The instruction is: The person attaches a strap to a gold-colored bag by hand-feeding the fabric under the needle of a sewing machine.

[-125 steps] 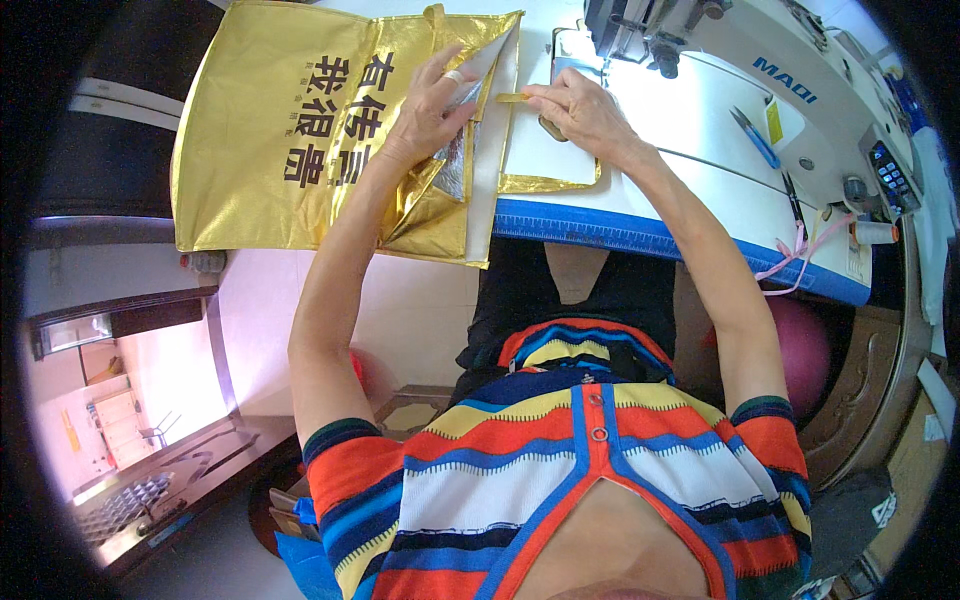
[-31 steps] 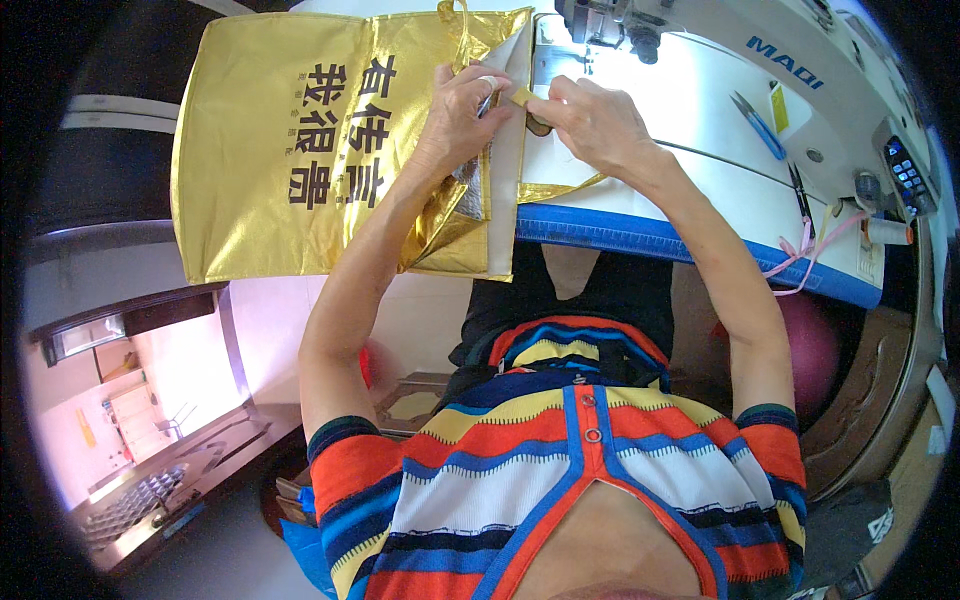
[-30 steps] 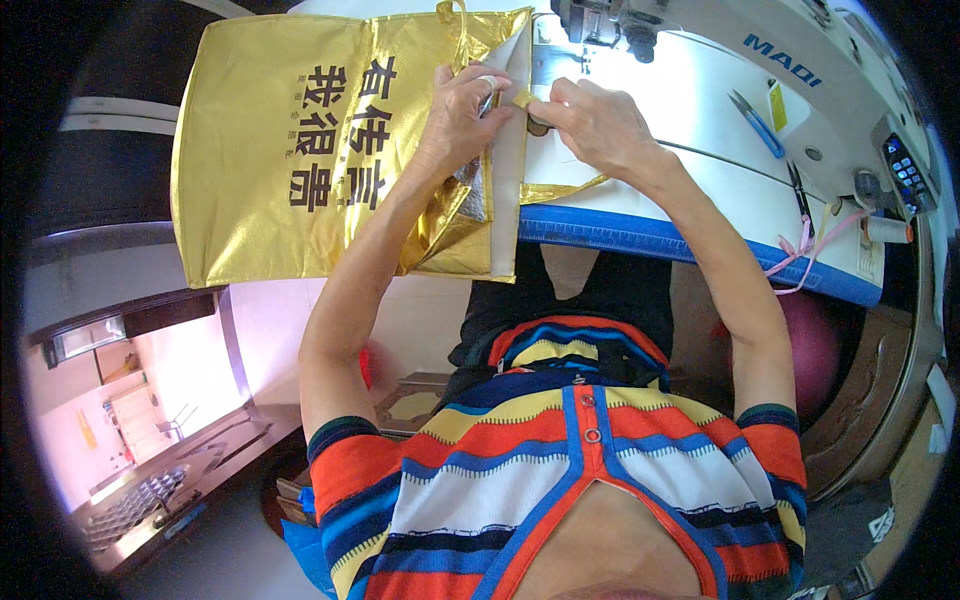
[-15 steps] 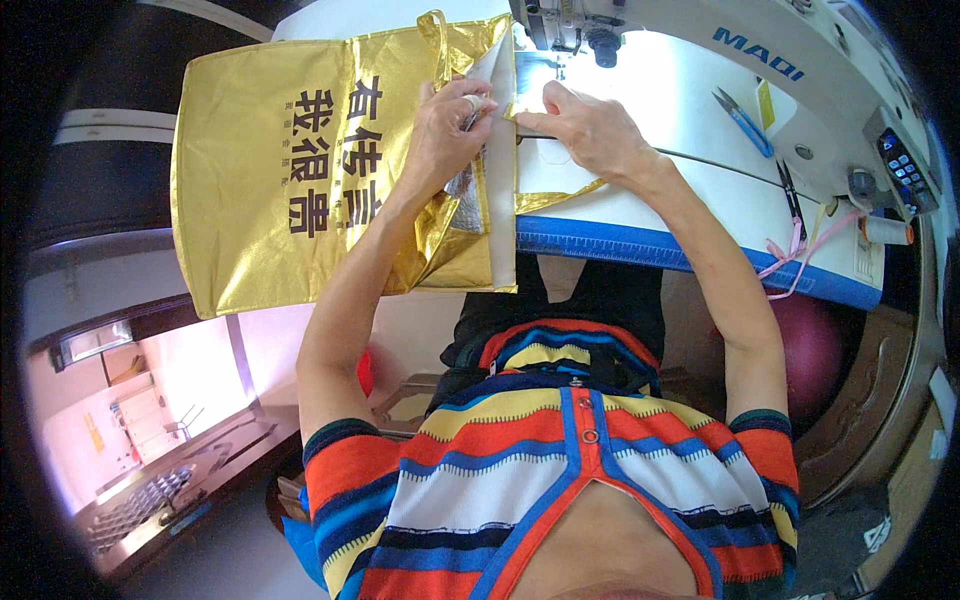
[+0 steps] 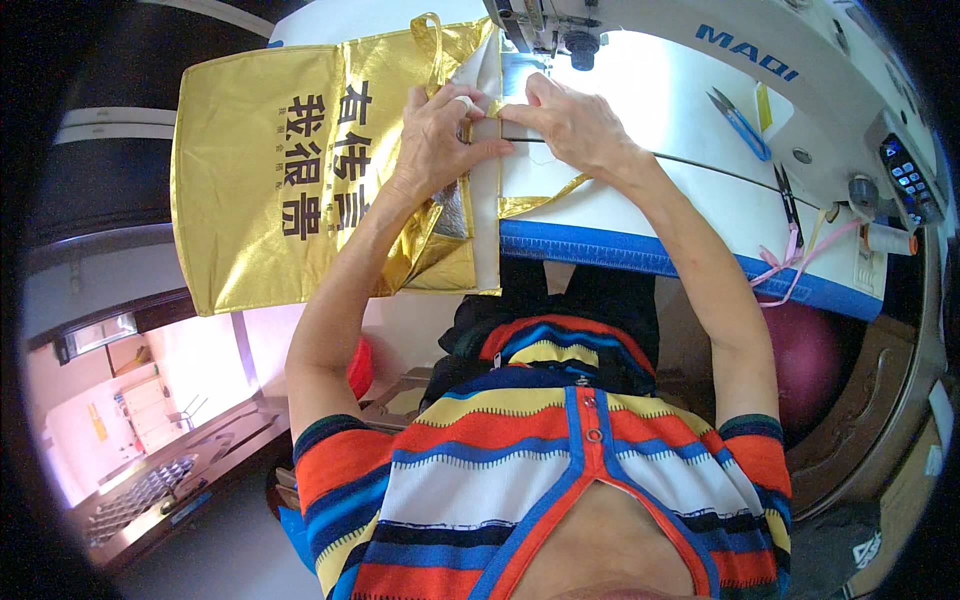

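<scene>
A shiny gold bag with dark printing lies on the left of the sewing table, its white-edged opening toward the sewing machine. My left hand rests on the bag near that opening, with its thumb stretched out across the white edge and the other fingers bent over the fabric. Silvery lining shows below it. Just right of the edge, my right hand is closed, thumb and forefinger pinching the bag's edge near the strap. A gold strap loops out beneath the right wrist. The needle area is partly hidden behind the machine head.
Blue-handled snips and dark scissors lie on the right of the table. Pink ribbon hangs by a white thread spool. A blue ruled strip runs along the front edge. The control panel is lit.
My left hand has loosened from its curled grip, and its thumb now reaches out over the bag's white edge. My right hand keeps its pinch. The whole view has shifted slightly.
</scene>
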Available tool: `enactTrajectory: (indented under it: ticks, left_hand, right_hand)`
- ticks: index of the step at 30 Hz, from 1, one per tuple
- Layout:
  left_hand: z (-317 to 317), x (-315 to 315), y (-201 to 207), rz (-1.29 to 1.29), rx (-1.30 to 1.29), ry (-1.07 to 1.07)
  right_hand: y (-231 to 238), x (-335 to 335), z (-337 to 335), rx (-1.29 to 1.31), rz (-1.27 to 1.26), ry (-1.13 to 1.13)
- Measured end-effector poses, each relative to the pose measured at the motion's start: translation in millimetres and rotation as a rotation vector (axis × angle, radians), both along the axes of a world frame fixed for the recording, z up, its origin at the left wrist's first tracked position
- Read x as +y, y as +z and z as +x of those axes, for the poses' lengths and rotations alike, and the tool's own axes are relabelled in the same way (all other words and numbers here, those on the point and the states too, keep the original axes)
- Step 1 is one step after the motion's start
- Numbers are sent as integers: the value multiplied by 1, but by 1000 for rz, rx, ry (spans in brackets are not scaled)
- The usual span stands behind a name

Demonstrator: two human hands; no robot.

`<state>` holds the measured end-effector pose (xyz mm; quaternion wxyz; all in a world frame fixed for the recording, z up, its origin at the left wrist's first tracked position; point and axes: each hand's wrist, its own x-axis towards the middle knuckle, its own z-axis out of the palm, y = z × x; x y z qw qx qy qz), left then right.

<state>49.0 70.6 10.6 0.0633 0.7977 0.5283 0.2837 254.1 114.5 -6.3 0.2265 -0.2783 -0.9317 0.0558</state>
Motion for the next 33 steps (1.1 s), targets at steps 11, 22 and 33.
enactTrajectory:
  ticks: [11, 22, 33]
  left_hand:
    - [33, 3, 34, -344, 263, 76]
    - [42, -7, 28, -197, 376, 181]
    - [42, -5, 16, -108, 312, 321]
  right_hand:
    - [0, -5, 4, 34, -68, -109]
    - [5, -6, 8, 13, -213, -94]
    - [3, -4, 16, 49, -212, -59]
